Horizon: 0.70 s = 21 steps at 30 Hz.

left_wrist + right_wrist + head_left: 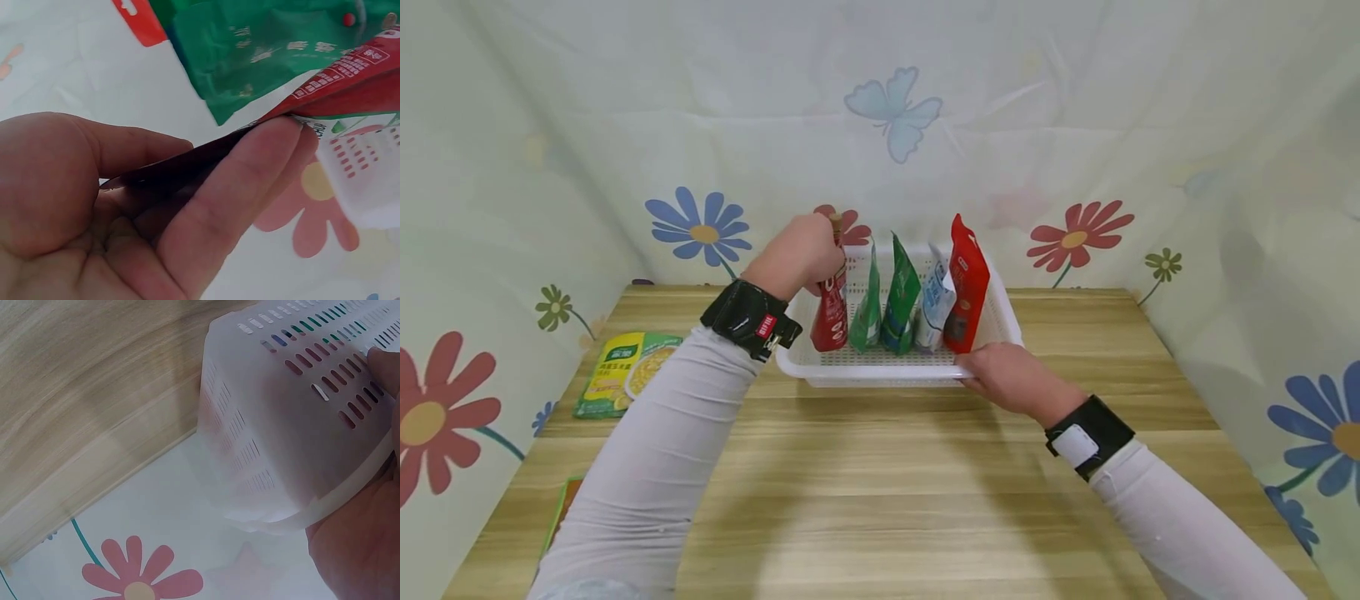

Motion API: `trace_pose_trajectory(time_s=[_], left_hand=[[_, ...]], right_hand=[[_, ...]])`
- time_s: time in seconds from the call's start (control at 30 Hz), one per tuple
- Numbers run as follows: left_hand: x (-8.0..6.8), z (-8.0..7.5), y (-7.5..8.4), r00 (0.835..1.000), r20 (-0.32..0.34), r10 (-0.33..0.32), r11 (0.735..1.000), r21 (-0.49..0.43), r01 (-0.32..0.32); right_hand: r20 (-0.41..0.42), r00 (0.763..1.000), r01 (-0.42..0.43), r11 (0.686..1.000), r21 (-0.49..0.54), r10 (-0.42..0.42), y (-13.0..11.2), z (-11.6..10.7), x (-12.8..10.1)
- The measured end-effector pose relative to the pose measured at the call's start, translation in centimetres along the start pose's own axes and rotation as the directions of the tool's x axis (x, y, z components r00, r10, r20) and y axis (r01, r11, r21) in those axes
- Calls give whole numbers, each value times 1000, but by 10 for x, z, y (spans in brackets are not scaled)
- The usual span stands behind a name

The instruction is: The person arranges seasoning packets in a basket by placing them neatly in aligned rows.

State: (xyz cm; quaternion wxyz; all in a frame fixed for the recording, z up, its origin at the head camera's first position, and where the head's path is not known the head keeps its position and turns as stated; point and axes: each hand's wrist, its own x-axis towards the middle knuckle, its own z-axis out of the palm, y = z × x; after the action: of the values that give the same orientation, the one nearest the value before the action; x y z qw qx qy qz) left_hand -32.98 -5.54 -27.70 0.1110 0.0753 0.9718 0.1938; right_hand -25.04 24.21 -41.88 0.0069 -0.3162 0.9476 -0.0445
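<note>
A white perforated plastic basket (880, 372) sits toward the back of the table with several packets upright in a row inside it. My left hand (801, 254) pinches the top of a red ketchup pouch (831, 321) at the basket's left end. In the left wrist view, thumb and fingers lie on opposite sides of the pouch. My right hand (1018, 379) grips the basket's rim at the front right corner, thumb against the outer wall. Beside the ketchup stand a light green packet (867, 308), a darker green packet (901, 300), a white-blue packet (934, 304) and a red packet (967, 287).
A yellow-green food packet (625, 375) lies flat on the wooden table (910, 500) at the left. Nearer, another packet (567, 500) is mostly covered by my left sleeve. Flower-printed curtain (760, 150) surrounds the table at the back and sides.
</note>
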Motion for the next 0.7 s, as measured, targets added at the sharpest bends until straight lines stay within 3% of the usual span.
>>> trace_pose_trajectory(time_s=[0.17,0.7], left_hand=[[8,7,-1,999,13,-38,999,-15,38],[24,22,-13,999,-7,-53,995,-90,52]], right_hand=[[3,1000,-6,1000,11,6,-1,-2,-1],[16,999,-28,999,-16,28,-4,-3,-1]])
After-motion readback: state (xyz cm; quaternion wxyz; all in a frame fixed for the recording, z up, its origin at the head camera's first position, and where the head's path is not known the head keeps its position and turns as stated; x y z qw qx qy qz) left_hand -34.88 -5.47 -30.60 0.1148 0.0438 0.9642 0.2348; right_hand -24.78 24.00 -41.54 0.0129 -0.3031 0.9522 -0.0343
